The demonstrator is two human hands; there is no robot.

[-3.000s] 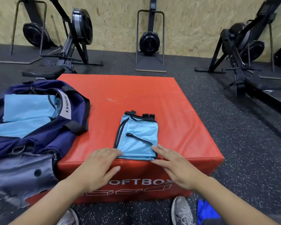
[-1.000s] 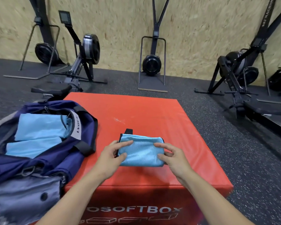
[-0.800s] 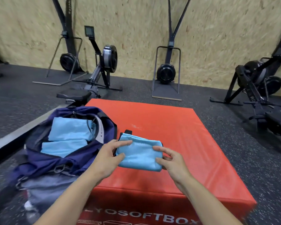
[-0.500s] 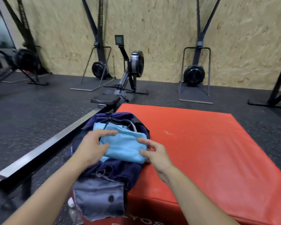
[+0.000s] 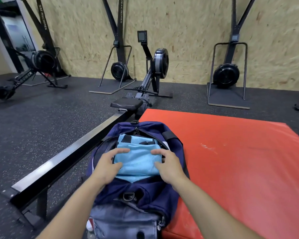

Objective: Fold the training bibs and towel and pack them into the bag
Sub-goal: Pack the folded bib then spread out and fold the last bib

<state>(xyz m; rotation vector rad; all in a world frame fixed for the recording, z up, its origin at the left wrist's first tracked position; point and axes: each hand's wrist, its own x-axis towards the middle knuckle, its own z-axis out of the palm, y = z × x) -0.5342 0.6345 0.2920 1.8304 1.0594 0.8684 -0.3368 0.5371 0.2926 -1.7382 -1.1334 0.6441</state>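
The bag (image 5: 138, 192) sits at the left edge of the box (image 5: 240, 161), with a folded bib (image 5: 138, 163) in it. A rowing machine (image 5: 141, 94) is behind the bag.

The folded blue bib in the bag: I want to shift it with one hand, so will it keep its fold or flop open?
The folded blue bib looks like thin mesh, so probably floppy and light. Both the left hand and right hand grip its sides, which hints one hand may let layers slide apart. Inside the navy bag, pushing it flat seems safer than lifting.

Two hands, left (image 5: 109, 165) and right (image 5: 167, 165). One blue bag (image 5: 141, 190). One red box (image 5: 240, 161). One rowing machine (image 5: 150, 80).
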